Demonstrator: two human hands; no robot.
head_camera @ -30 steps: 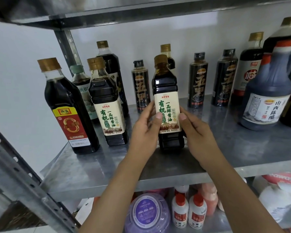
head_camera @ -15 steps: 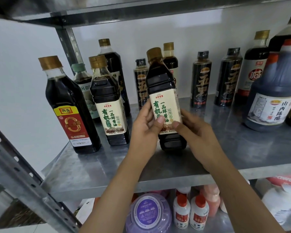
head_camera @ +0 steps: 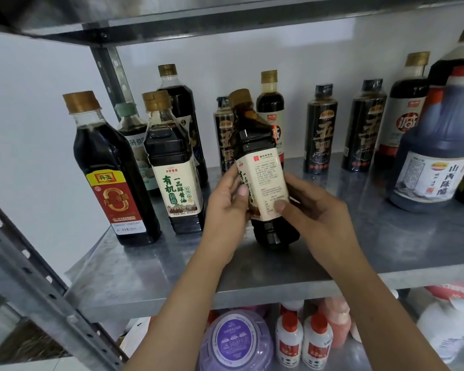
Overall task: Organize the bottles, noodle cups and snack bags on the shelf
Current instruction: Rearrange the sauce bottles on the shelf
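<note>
Dark soy bottle (head_camera: 260,156) — tilted left | left hand (head_camera: 225,210), right hand (head_camera: 319,212) — fingers (head_camera: 281,206) pinching its label

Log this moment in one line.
left hand grips soy sauce bottle | right hand grips it | tilted, fine-print label facing camera

I see the tilted bottle (head_camera: 260,167) mid-shelf (head_camera: 172,263), left hand (head_camera: 225,207) at its 9 o'clock, right hand (head_camera: 314,210) at 3. Its twin bottle (head_camera: 174,167) stands farther toward 9, the jug (head_camera: 434,156) toward 3, and 3 slim bottles (head_camera: 320,129) behind at 12.
</note>
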